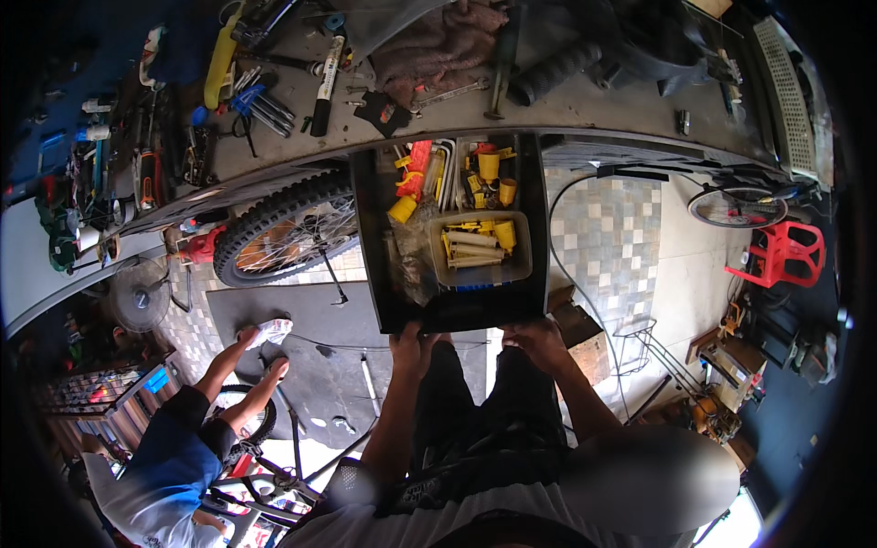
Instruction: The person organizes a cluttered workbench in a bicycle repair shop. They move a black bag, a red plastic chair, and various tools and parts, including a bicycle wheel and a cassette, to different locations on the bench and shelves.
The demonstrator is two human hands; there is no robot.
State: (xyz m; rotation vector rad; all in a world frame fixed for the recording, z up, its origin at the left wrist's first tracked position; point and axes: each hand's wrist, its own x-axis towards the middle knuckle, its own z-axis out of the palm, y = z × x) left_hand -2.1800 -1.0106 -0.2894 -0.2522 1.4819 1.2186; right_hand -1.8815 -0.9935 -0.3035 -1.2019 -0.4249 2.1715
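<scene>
A black drawer [461, 321] is pulled out from under the workbench. My left hand [411, 351] is closed on the left part of its front edge, and my right hand [537, 343] grips the same edge near the right corner. Inside sits a grey plastic tub [484, 277] with yellow pieces and pale sticks. Behind it lie several bent metal rods [445, 173], a red-and-yellow piece [414, 171] and small yellow cups [489, 165]. Clear plastic bags [410, 265] fill the left side. The undersides of my fingers are hidden by the drawer front.
The workbench [630, 114] above the drawer carries tools, a marker [329, 87], rags and rubber grips. A bicycle wheel [283, 233] stands left of the drawer. Another person [174, 452] is at the lower left beside a bicycle. A red stool [790, 253] stands at right.
</scene>
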